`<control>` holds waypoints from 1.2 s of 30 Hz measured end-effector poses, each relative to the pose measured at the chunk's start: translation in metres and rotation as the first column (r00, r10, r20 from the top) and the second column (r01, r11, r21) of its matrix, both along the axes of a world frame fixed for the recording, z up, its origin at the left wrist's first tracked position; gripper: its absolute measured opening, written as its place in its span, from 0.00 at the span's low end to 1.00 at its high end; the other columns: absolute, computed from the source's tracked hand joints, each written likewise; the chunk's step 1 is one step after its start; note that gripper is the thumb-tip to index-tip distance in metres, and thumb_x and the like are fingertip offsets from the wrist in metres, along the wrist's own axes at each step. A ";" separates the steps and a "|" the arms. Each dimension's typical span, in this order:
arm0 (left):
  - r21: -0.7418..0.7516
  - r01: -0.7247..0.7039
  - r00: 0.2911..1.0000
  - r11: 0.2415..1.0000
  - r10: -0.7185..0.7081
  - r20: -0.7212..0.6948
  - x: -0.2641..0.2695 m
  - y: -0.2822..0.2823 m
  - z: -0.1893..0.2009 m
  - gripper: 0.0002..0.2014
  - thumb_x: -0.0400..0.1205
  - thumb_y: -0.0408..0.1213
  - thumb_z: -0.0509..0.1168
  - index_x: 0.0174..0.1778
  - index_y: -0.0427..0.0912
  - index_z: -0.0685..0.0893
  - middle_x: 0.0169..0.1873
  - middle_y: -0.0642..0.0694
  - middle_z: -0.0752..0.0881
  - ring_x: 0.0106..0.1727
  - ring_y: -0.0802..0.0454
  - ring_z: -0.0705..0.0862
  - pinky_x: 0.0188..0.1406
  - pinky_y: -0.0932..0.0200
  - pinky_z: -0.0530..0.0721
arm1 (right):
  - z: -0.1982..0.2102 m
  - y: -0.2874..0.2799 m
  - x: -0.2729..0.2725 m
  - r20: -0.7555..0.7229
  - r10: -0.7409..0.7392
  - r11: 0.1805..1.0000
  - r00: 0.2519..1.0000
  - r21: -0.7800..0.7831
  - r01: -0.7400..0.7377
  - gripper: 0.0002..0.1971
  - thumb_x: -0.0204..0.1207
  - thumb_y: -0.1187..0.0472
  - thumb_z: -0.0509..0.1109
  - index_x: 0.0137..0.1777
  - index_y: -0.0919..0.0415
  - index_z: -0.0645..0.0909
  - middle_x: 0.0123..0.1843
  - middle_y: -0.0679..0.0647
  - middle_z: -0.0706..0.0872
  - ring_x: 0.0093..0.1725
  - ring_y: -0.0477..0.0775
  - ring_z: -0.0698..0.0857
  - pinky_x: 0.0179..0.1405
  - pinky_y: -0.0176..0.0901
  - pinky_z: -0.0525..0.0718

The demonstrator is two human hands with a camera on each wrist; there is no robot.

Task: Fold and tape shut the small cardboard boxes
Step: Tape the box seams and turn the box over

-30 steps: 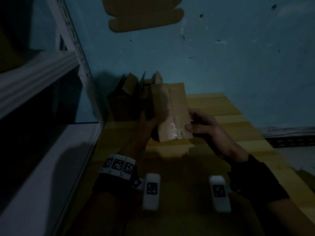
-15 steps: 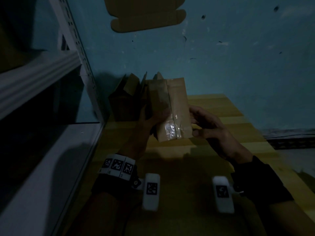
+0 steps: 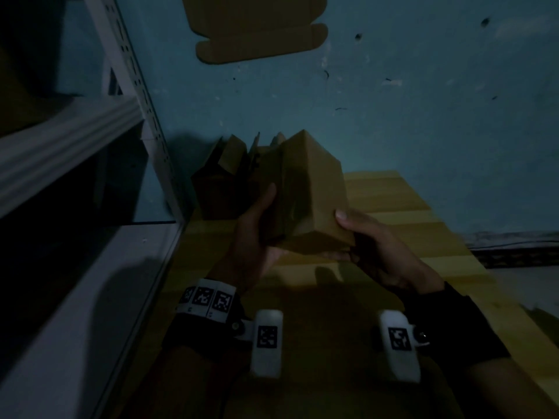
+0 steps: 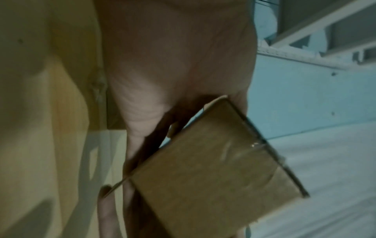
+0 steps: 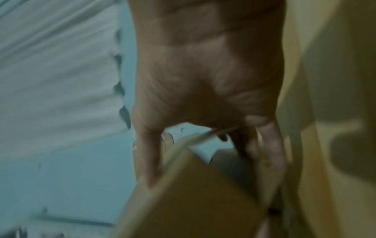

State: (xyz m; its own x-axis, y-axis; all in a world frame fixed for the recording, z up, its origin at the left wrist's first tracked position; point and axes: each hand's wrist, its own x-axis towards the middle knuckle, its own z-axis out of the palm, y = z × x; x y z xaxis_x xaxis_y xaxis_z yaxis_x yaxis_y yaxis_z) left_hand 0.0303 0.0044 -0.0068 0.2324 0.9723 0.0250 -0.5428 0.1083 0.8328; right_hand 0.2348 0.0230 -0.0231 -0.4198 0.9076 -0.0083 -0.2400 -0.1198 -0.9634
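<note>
A small brown cardboard box (image 3: 314, 192) is held in the air above the wooden table (image 3: 423, 261), turned so one corner edge faces me. My left hand (image 3: 257, 237) grips its left side, thumb up along the face and fingers underneath. My right hand (image 3: 372, 243) grips its lower right corner, thumb on the right face. In the left wrist view the box (image 4: 215, 170) shows a strip of clear tape near its edge. The right wrist view is blurred, with the box (image 5: 193, 201) between thumb and fingers.
Several unfolded cardboard boxes (image 3: 230, 173) stand at the back against the blue wall. A flat cardboard cutout (image 3: 257, 28) hangs on the wall above. A white metal shelf unit (image 3: 90, 237) runs along the left side of the table.
The box has been rotated in both hands: its taped face, seen before, has turned away and a plain corner edge now faces me. The hands shifted lower on the box.
</note>
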 end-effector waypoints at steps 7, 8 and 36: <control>0.080 -0.222 0.902 0.972 0.236 -0.362 -0.011 0.010 -0.005 0.26 0.83 0.52 0.64 0.72 0.39 0.80 0.60 0.38 0.88 0.56 0.44 0.88 0.49 0.52 0.86 | 0.004 0.004 0.007 0.009 -0.157 0.988 0.988 0.014 0.157 0.33 0.66 0.55 0.80 0.72 0.63 0.78 0.59 0.54 0.93 0.59 0.58 0.92 0.47 0.47 0.91; 0.097 -0.220 0.880 0.971 0.240 -0.409 -0.012 0.011 -0.007 0.29 0.81 0.55 0.66 0.73 0.40 0.80 0.60 0.36 0.88 0.55 0.45 0.88 0.47 0.53 0.85 | 0.004 0.004 0.008 0.025 -0.171 0.985 0.985 0.029 0.170 0.32 0.66 0.55 0.80 0.71 0.63 0.80 0.59 0.55 0.93 0.59 0.59 0.92 0.47 0.47 0.91; 0.212 -0.093 0.564 0.973 0.226 -0.794 0.004 0.001 -0.009 0.46 0.73 0.38 0.80 0.83 0.48 0.61 0.63 0.56 0.73 0.66 0.56 0.72 0.62 0.58 0.69 | -0.005 -0.001 -0.018 0.189 -0.448 0.894 0.874 0.118 0.432 0.46 0.60 0.55 0.90 0.76 0.56 0.70 0.63 0.51 0.89 0.58 0.50 0.91 0.43 0.39 0.92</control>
